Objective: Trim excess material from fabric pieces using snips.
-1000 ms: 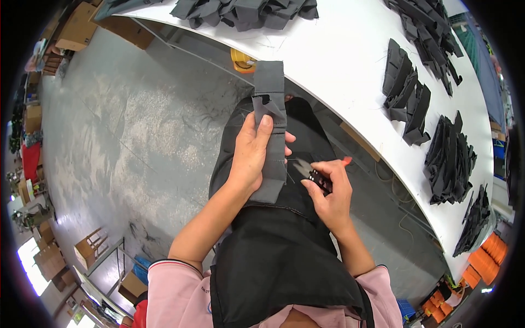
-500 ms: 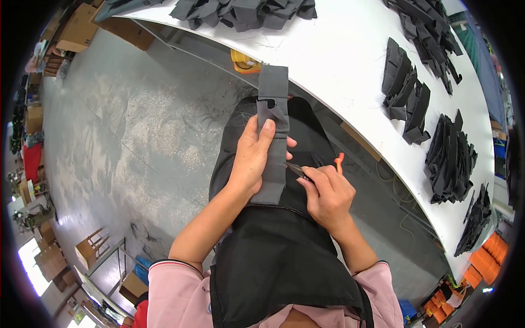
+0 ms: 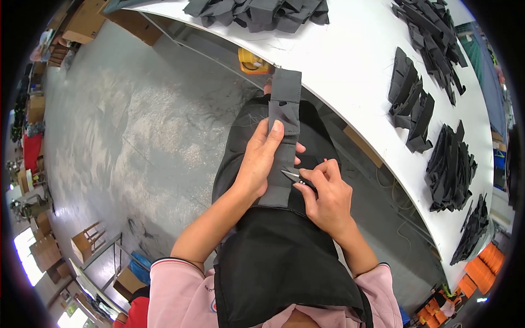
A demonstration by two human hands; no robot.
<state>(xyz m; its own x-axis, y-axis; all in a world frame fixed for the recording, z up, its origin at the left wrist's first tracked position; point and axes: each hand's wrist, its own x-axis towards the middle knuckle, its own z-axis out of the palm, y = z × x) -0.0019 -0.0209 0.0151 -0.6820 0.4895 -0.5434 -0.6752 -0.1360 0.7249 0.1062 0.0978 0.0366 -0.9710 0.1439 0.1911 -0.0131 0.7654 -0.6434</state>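
Observation:
A dark grey sewn fabric strip (image 3: 285, 87) stands lengthwise over my lap, its far end near the table edge. My left hand (image 3: 261, 153) grips the strip along its middle, thumb on top and fingertips showing past the right edge. In my right hand (image 3: 328, 191) is a small pair of thread snips (image 3: 291, 175), held between thumb and fingers. The pointed metal blades lie over the lower part of the strip and look slightly apart. Most of the snips' handle is hidden by my fingers. A black apron (image 3: 279, 257) covers my lap.
A white table (image 3: 350, 65) curves from the far side round to my right. It bears heaps of dark fabric strips (image 3: 257, 13), with more piles (image 3: 451, 167) on the right. Beneath it are a yellow object (image 3: 251, 60) and cables. Cardboard boxes (image 3: 85, 22) stand at the far left.
The snips' blades have moved from the strip's right edge onto its surface, and my right hand has turned a little. The strip and my left hand appear slightly farther right in view.

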